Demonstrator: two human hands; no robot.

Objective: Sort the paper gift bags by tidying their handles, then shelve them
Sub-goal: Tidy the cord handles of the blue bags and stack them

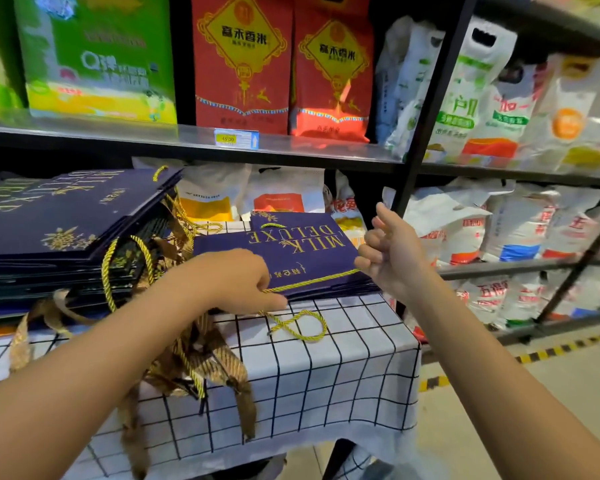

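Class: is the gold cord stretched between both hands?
Yes: the left hand and right hand each pinch an end of the cord.

A flat gift bag (pixel 291 251) lies on the worktop (pixel 343 368) at its right end. A stack of gift bags (pixel 66 233) lies to its left, handles (pixel 125 271) trailing over the front edge. Shelving (pixel 187 140) stands behind the worktop, with rice sacks (pixel 243 64) on the shelf above and further sacks (pixel 520 223) on racks to the right.
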